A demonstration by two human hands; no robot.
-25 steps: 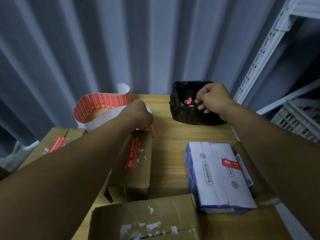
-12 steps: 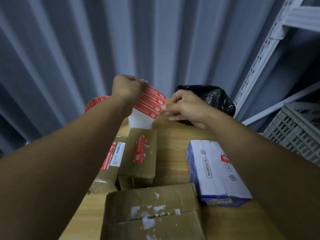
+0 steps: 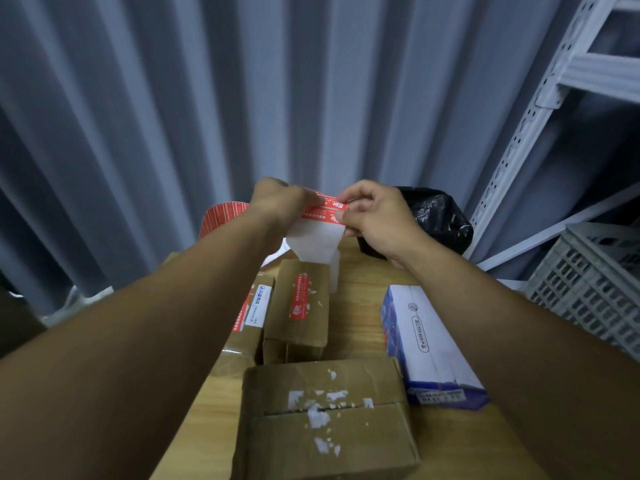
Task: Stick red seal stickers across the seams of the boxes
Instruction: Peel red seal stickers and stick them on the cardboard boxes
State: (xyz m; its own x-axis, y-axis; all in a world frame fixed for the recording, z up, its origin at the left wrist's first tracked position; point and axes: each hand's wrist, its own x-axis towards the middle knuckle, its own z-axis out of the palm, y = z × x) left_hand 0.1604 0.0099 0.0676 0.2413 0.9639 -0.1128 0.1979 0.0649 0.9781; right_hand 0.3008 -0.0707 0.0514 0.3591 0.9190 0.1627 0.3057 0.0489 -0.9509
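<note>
My left hand (image 3: 277, 202) holds a strip of red seal stickers (image 3: 323, 213) up above the table, its white backing (image 3: 313, 242) hanging down. My right hand (image 3: 374, 216) pinches the end of a red sticker at the strip's right edge. More of the strip (image 3: 223, 216) curls behind my left wrist. Below lie a brown box with a red seal (image 3: 301, 303), a narrower box with a red seal and white label (image 3: 254, 317), a large brown box (image 3: 325, 420) nearest me showing an open seam and torn white scraps, and a white and blue box (image 3: 429, 344).
A black plastic bag (image 3: 436, 216) sits at the table's far right. A white metal shelf frame (image 3: 519, 133) and a grey plastic crate (image 3: 595, 285) stand on the right. A grey curtain (image 3: 173, 98) hangs behind the wooden table (image 3: 360, 313).
My right hand left the black bag and came to the sticker strip. My left hand lifted the strip off the table, and both hands now meet at its end.
</note>
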